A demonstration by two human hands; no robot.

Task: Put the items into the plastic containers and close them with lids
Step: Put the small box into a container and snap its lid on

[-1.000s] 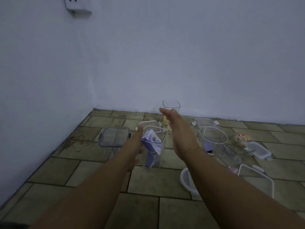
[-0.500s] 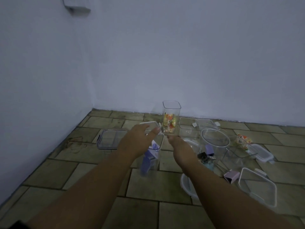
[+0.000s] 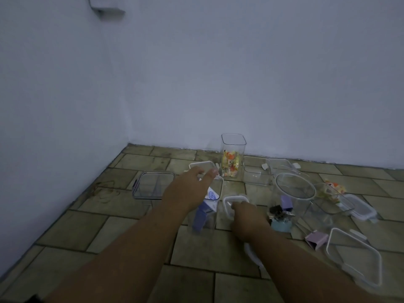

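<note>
A tall clear container [image 3: 205,219] stands on the tiled floor with a purple and white box [image 3: 209,202] inside it. My left hand [image 3: 188,190] lies palm down over its open top, fingers and thumb on the far rim. Just to its right, my right hand [image 3: 247,219] grips a small white-rimmed lid [image 3: 235,199] by its near edge, low over the floor. Behind them, another tall clear container [image 3: 233,149] holds orange and yellow sweets and has no lid on it.
A dark-rimmed lid [image 3: 153,184] lies at left. A round clear tub [image 3: 295,189] holds binder clips [image 3: 282,213]; a purple clip [image 3: 316,239] lies loose. More lids [image 3: 354,256] and low clear boxes [image 3: 255,171] are at right. Walls close off the left and back.
My right hand dropped from beside the sweets container to the floor and took hold of the small lid. My left hand moved onto the top of the container with the box.
</note>
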